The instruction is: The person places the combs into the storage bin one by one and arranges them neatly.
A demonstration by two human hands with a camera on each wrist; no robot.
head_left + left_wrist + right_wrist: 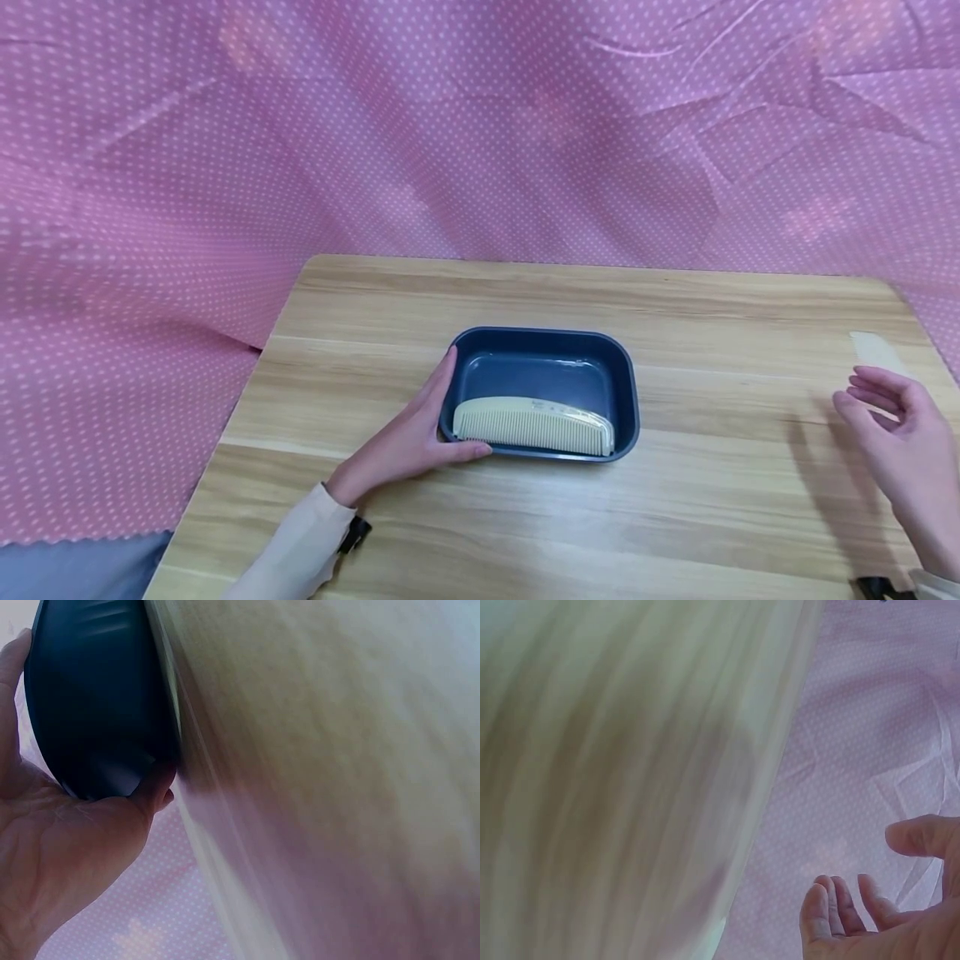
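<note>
A dark blue rectangular tray (pixel 551 333) sits on the wooden table, and a cream comb (pixel 528 421) leans inside along its near wall, teeth downward. My left hand (pixel 408 433) grips the tray's left end, fingers along the side wall and thumb at the near corner. Up close, the left wrist view shows that hand (pixel 75 847) against the tray's outer wall (pixel 97 690). Off to the right, my right hand (pixel 903 433) hovers above the table with fingers loosely bent and nothing between them. Just beyond its fingertips lies another pale comb (pixel 876 350), partly hidden by the hand.
The wooden table (pixel 720 517) has rounded far corners. Behind it and to its left hangs a pink dotted cloth (pixel 480 150). Part of a pale blue-grey surface (pixel 75 571) shows at the lower left.
</note>
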